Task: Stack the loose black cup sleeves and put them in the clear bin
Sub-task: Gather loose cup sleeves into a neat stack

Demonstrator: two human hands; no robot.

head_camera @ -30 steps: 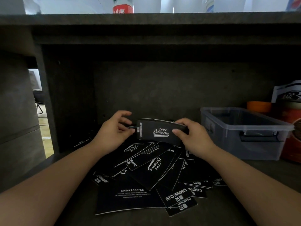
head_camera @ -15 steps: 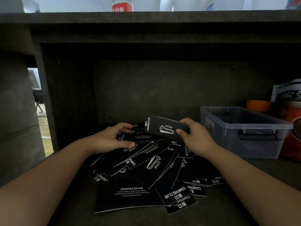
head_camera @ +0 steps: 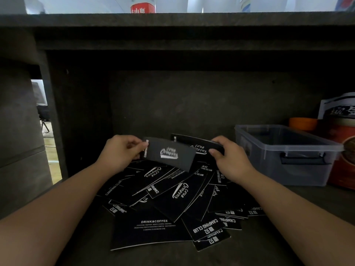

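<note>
Head view, left to right: my left hand [head_camera: 123, 150] pinches one cup sleeve [head_camera: 169, 156], its long axis across the frame, just beside the small stack [head_camera: 196, 146] my right hand [head_camera: 230, 160] grips; loose sleeves [head_camera: 172, 196] lie below, clear bin [head_camera: 288, 150] far right. Half a second ago that left hand lay on the pile.

Loose black cup sleeves [head_camera: 178, 196] with white lettering lay scattered, overlapping, at the near centre. One blurred sleeve [head_camera: 169, 153] and a thin stack [head_camera: 194, 144] were held above them. The clear bin [head_camera: 288, 156] stood right.
</note>
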